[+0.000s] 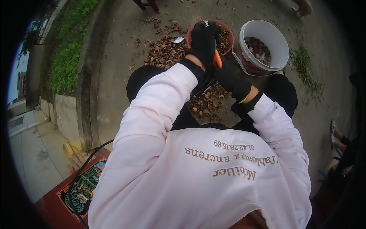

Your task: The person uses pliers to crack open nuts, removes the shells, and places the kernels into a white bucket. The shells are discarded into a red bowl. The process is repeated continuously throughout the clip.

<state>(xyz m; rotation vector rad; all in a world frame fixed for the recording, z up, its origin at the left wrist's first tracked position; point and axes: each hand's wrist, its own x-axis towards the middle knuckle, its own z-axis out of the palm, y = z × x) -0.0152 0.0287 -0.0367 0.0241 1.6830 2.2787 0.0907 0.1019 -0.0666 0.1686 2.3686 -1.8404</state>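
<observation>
My left hand [202, 37], in a black knit glove, is over a red plastic basin [189, 40] holding broken walnut pieces [225, 40]. Its fingers are curled, and whatever may be inside them is hidden. Just below and to the right, my right hand [232, 78], also black-gloved, is closed around a tool with an orange handle [218, 59]. The tool's thin far part runs up beside my left hand, its tip out of sight. Right of the basin, a white plastic bucket [281, 54] has whole walnuts [258, 49] at the bottom.
Cracked walnut shells [164, 53] are heaped left of the basin, with more shells [210, 101] between my legs. A small silvery-white scrap [179, 40] lies on the heap. Cut grass [306, 67] is strewn at right, near another person's shoe [332, 133]. An animal's leg [303, 8] shows at top.
</observation>
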